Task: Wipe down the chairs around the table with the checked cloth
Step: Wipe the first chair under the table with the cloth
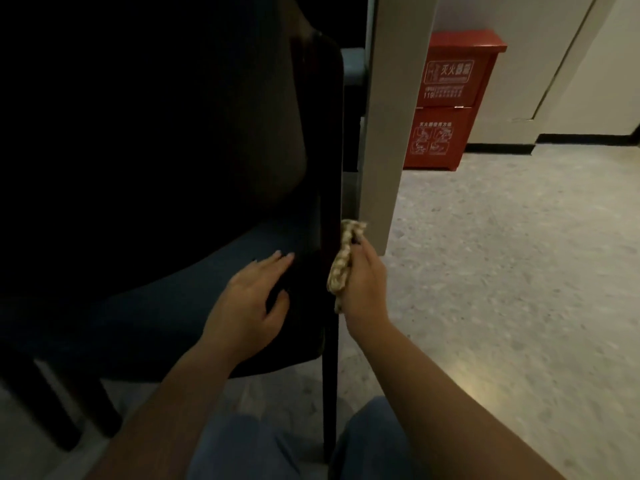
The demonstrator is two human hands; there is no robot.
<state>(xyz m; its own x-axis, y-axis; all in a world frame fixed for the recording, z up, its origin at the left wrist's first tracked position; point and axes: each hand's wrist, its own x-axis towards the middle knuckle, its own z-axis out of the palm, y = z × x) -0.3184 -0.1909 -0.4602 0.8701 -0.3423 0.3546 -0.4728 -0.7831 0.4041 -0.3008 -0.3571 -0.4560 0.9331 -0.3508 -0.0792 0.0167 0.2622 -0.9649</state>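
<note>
My right hand (pixel 363 285) grips the bunched checked cloth (pixel 344 261) against the chair's dark upright frame (pixel 330 188), right of the seat. My left hand (pixel 252 299) lies flat, fingers relaxed, on the chair (pixel 156 306) seat. A red cabinet (pixel 450 98) stands far right.

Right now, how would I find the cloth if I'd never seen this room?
Look for the dark chair in front of the pale table leg. Down its black back leg, the right hand holds the cloth bunched against it. It is the only tan, checked thing among dark surfaces.
</note>
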